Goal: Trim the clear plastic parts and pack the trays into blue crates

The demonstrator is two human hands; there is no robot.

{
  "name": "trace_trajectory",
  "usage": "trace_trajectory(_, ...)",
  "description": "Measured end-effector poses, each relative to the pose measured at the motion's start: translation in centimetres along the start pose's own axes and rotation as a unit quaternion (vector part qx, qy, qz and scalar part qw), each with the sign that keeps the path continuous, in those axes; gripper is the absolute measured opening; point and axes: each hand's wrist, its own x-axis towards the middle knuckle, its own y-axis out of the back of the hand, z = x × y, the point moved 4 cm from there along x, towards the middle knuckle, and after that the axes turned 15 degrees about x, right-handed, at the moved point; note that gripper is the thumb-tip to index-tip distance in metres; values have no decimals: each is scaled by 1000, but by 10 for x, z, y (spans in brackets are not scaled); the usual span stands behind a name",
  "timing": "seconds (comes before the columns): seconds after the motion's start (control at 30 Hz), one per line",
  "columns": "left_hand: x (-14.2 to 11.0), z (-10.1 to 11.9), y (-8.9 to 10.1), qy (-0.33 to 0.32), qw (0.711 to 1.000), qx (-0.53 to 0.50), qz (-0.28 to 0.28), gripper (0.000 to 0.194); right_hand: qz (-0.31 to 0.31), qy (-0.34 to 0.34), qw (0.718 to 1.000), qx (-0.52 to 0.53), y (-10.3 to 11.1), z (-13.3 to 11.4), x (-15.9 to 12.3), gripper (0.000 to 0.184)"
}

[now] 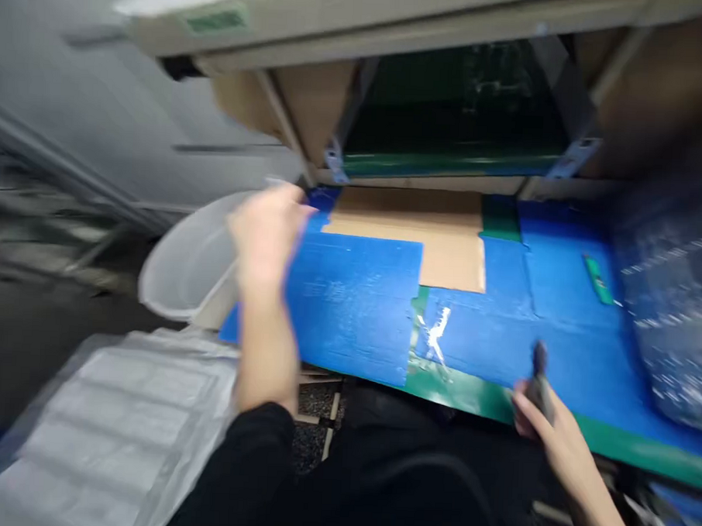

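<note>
We have our right hand [547, 427] clenched around a small dark handheld object [539, 384], too blurred to identify, with its long axis standing nearly upright and tipping slightly away from us. The object sits at the near edge of the blue-covered worktop [349, 309], just above its green edge strip [461, 400], so the right hand is clearly the nearer hand and the left is well apart from it. Our left hand [265, 232] is raised and blurred over the far-left corner of the blue surface, beside a white plastic bowl [188, 264]. It shows nothing in its grasp, but the blur prevents us from telling whether it is fully released, and we cannot tell whether it touches the bowl. Up and to the right of the right hand, a slim green stick [598, 280] lies on the blue covering, running diagonally. A tan cardboard sheet [427, 243] lies toward the back, clear plastic wrap [668, 308] bunches along the right, and a white padded sheet [111, 431] lies at lower left, below our black sleeve [243, 460].
</note>
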Motion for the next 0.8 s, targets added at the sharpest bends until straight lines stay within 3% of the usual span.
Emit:
trace_trajectory(0.03, 22, -44, 1, 50, 999, 16, -3, 15, 3, 43, 991, -130, 0, -16, 20, 37)
trace_trajectory(0.1, 47, -112, -15, 178, 973, 144, -41, 45, 36, 58, 975, -213, 5, -38, 65, 31)
trace_trajectory(0.13, 47, -128, -25, 222, 956, 185, -45, 52, 58, 57, 965, -249, 8, -46, 89, 30)
trace_trajectory(0.17, 40, -127, -35, 210, 958, 191, -25, 51, 83, 59, 953, -286, 12, -52, 113, 32)
trace_trajectory(0.23, 3, -88, -57, 144, 973, 173, -45, 53, 122, 61, 928, -348, 13, -60, 153, 41)
trace_trajectory(0.27, -24, -55, -73, 109, 973, 166, -117, 53, 136, 61, 915, -374, 11, -62, 170, 46)
trace_trajectory(0.33, -83, 23, -109, 40, 934, 150, -322, 52, 156, 63, 894, -416, 2, -66, 196, 54)
trace_trajectory(0.4, -130, 94, -137, -14, 907, 115, -404, 54, 172, 70, 874, -448, -8, -68, 213, 58)
trace_trajectory(0.47, -157, 136, -159, -18, 887, 116, -447, 57, 188, 81, 857, -473, -13, -71, 223, 58)
trace_trajectory(0.57, -165, 150, -178, 4, 886, 128, -447, 60, 218, 84, 838, -492, 3, -77, 233, 58)
trace_trajectory(0.7, -160, 134, -189, 25, 903, 91, -419, 49, 284, 49, 831, -476, 58, -90, 241, 49)
trace_trajectory(0.8, -161, 127, -190, 66, 923, 3, -379, 32, 295, 25, 846, -443, 86, -93, 242, 50)
